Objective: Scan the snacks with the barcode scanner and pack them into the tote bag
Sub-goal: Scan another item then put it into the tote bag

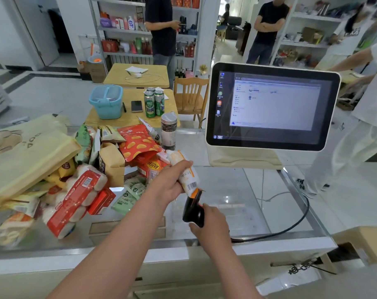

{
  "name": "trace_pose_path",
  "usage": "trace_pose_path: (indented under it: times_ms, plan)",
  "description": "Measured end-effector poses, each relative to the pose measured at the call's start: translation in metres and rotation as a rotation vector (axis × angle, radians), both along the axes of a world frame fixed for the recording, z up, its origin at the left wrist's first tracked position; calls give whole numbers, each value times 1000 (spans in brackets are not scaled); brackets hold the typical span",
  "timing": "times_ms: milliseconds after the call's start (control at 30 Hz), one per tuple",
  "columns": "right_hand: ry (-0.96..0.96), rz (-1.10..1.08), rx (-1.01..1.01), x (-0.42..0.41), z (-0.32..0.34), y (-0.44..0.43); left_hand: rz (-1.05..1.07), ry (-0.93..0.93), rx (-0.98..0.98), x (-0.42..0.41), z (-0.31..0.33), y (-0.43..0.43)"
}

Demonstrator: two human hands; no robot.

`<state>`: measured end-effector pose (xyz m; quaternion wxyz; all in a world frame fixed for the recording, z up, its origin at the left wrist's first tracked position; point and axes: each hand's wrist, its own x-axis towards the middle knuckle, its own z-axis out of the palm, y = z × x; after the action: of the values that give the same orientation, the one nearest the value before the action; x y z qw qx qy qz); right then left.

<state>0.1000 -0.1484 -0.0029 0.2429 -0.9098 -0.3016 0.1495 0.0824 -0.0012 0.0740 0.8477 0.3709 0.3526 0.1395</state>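
My left hand (172,180) grips a white-and-orange snack packet (183,169) above the glass surface (258,190), its barcode end turned down; my right hand (209,221) is curled round the grip of the black barcode scanner (193,209), whose head sits just beside that barcode, perhaps touching it, though I cannot be sure from this angle. A black cable (299,221) loops from under my right hand across the right side of the surface.

The rest of the snacks lie heaped on the left half of the surface: a red chip bag (138,143), a brown paper bag (111,162), a long red-and-white pack (75,199), pale green packets (129,195); a dark jar (168,131) stands upright at the far edge of the heap. The pale yellow tote bag (25,156) lies slumped at the far left, its edge resting over some packets; the nearest left corner is too blurred to read. At the right rear stands a cream screen (273,106), lit and showing a window.

Beyond the surface are two wooden tables (138,76); the nearer one carries a blue lidded container (106,102), a phone (136,106) and green cans (154,102), with a wooden chair (190,96) beside it. Metal shelves (122,29) stocked with bottles and boxes line the back of the room; two people in dark tops stand near them, and a person in white stands close at the right.
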Motion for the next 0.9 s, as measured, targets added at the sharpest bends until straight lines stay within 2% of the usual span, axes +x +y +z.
trace_pose_path:
  times_ms: [167, 300, 600, 700, 800, 900]
  plan:
    - [-90, -13, 10, -3, -20, 7, -13, -28, 14, -4, 6, 3]
    - [2, -65, 3, 1, -11, 8, -29, -31, 101, -5, 8, 7]
    - [194, -187, 368, 6, 59, -29, -94, 100, 326, 1, 2, 24]
    - [269, -258, 458, 8, 80, -36, -76, 120, 295, 4, 1, 24]
    - [308, -258, 442, 8, 93, -38, -48, 56, 176, 7, 4, 20]
    - [310, -227, 426, 6, 98, -37, -79, 14, 179, 9, 7, 16]
